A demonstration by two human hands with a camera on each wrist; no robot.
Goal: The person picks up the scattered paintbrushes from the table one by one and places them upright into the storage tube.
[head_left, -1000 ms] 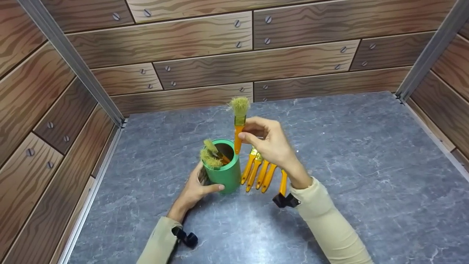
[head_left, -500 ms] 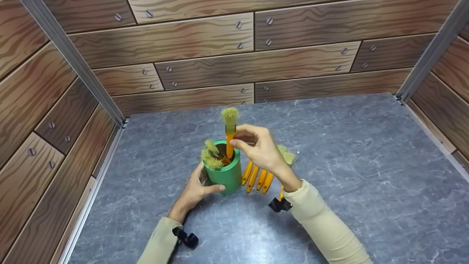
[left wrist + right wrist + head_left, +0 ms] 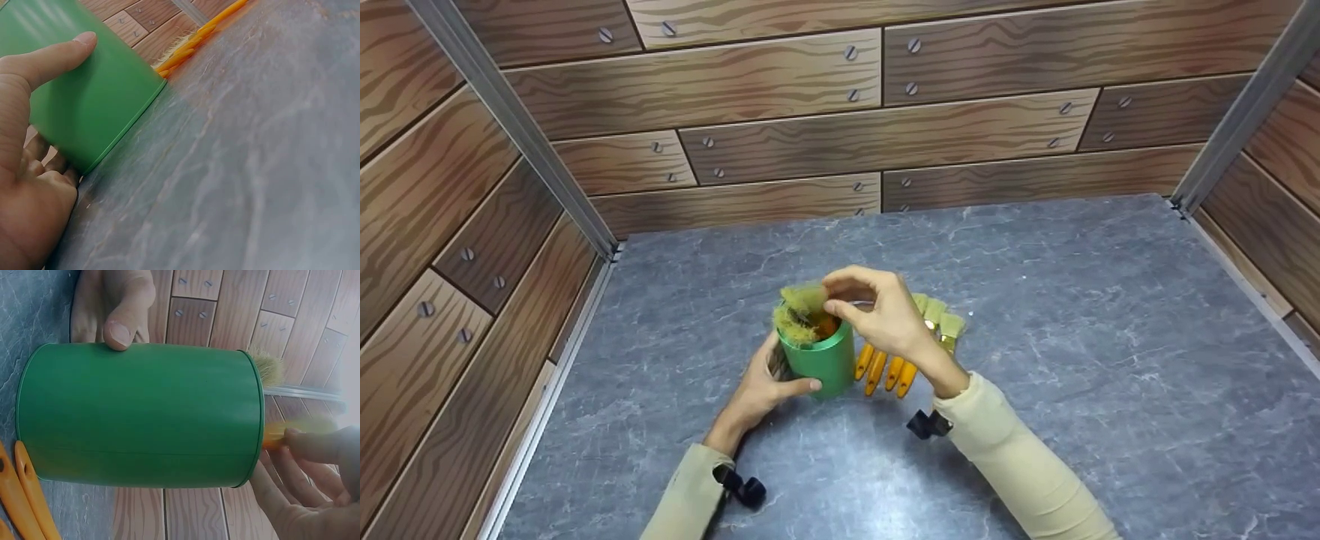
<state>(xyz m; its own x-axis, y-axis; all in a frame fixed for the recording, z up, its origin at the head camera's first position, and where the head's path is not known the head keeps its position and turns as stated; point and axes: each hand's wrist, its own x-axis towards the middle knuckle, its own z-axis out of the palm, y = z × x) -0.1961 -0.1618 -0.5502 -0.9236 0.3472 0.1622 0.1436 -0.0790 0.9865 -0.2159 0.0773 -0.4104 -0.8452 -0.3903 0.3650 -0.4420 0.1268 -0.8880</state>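
A green can (image 3: 819, 367) stands upright on the table, several paintbrushes (image 3: 795, 328) in it with bristles up at the rim. My left hand (image 3: 756, 388) grips its left side; the left wrist view shows the thumb across the front and the fingers curled behind. Above the rim, my right hand (image 3: 889, 319) pinches another paintbrush (image 3: 274, 435) between thumb and fingers. Its orange handle reaches down inside the can, so the lower end is hidden. In the right wrist view its bristles are blurred.
Just right of the can, several more orange-handled paintbrushes (image 3: 876, 373) lie side by side on the grey marbled table (image 3: 1072, 337), partly covered by my right hand and forearm. Wood-patterned panels (image 3: 780, 112) close off the back and sides.
My right hand has moved left and down with the paintbrush, from above the can's right edge until the handle sank inside. The left hand and the can have stayed put.
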